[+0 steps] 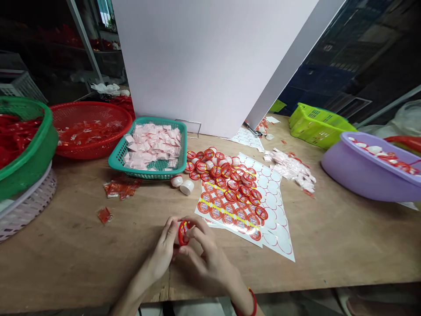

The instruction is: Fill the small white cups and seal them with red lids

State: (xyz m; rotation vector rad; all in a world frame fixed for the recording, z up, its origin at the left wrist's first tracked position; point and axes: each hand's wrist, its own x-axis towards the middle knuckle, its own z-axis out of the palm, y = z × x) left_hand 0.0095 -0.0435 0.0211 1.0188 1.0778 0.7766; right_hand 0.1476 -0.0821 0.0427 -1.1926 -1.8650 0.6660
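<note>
Near the table's front edge my left hand [166,245] is closed round a small white plastic tub with a red printed top [183,233], its top tilted to the right. My right hand [205,254] has its bent fingers on the red top and rim of that tub. Just beyond lies a sheet of round red stickers [228,217], partly covered by a heap of similar red-topped tubs [230,175]. A white tub [187,187] lies on its side left of the heap. Beneath the sticker sheet is a used white backing sheet [279,219] with red ring outlines.
A teal basket [113,163] holds pale pink packets, with red packets [122,188] before it. Red [95,151] and green [49,140] baskets stand left. White packets [292,169], a lime basket [315,131] and a purple basin [358,175] are right. A white panel [204,66] rises behind.
</note>
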